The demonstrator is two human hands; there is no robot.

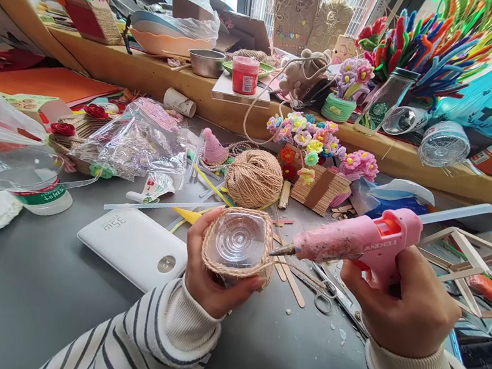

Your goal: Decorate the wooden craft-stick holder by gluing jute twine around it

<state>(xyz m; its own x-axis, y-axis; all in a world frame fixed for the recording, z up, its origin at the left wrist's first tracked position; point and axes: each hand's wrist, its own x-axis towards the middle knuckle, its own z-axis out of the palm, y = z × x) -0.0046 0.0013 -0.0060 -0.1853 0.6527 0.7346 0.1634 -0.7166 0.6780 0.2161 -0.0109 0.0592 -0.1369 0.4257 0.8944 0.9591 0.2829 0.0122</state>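
Note:
My left hand [216,288] is wrapped round a clear plastic container [238,239], tilted so that its ringed, squarish face points up at me. Brown twine [211,261] runs round its edge, and a loose strand trails off to the right. In my right hand [408,301] is a pink hot glue gun [362,242], gripped by its handle. Its metal nozzle meets the twine at the container's right side, or comes very close to it. A translucent glue stick [458,214] juts from the gun's back. Behind the container lies a ball of twine [254,178].
A white power bank [133,245] lies left of my left hand. Scissors [323,301] and wooden sticks [293,284] are between my hands. Craft flowers [304,134] stand at the back, below a crowded ledge [150,81]. A wooden stick frame [470,261] is at the right.

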